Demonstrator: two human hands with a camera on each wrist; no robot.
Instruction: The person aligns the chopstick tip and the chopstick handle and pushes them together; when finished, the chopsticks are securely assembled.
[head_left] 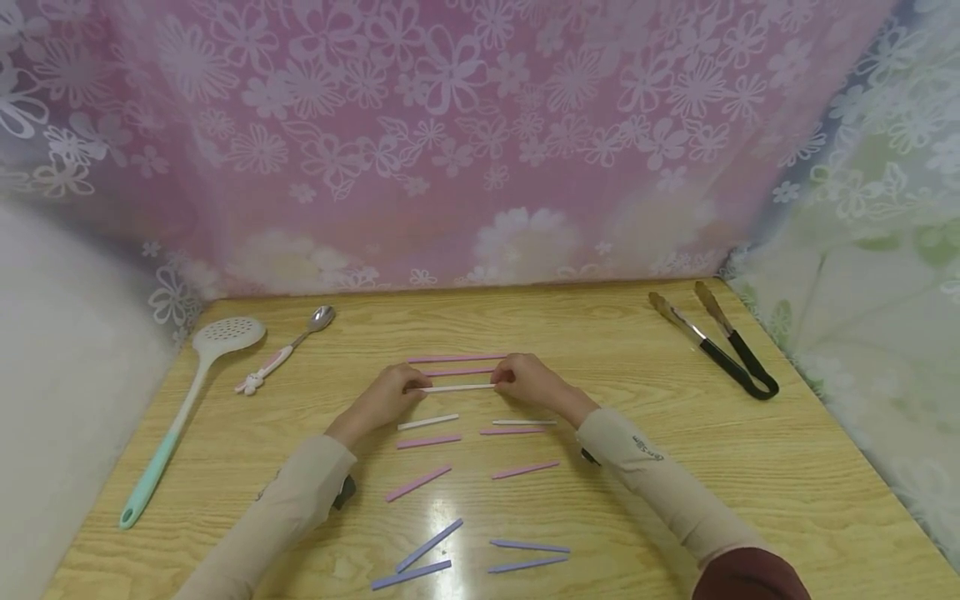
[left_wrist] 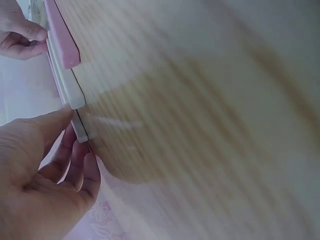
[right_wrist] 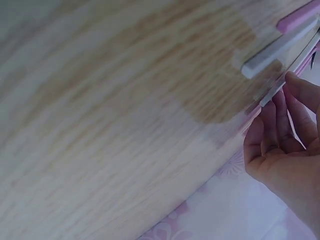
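Observation:
A long white stick (head_left: 459,388) lies crosswise at the middle of the table, between both hands. My left hand (head_left: 388,394) pinches its left end between thumb and fingers, as the left wrist view also shows. At the other end, the thumb and fingers of my right hand (head_left: 534,382) pinch the same stick. Just behind it are two long pink sticks, the farther one (head_left: 457,359) and the nearer one (head_left: 465,372), roughly parallel to it. Closer to me lie a short white stick (head_left: 428,422) on the left and another white stick (head_left: 525,422) on the right.
Short pink sticks (head_left: 429,442) and purple sticks (head_left: 411,576) lie in two columns toward the front. A white skimmer (head_left: 197,379) with a green handle and a rabbit-handled spoon (head_left: 279,358) are at left. Black-handled tongs (head_left: 731,360) lie spread at right. A floral cloth (head_left: 465,167) hangs behind.

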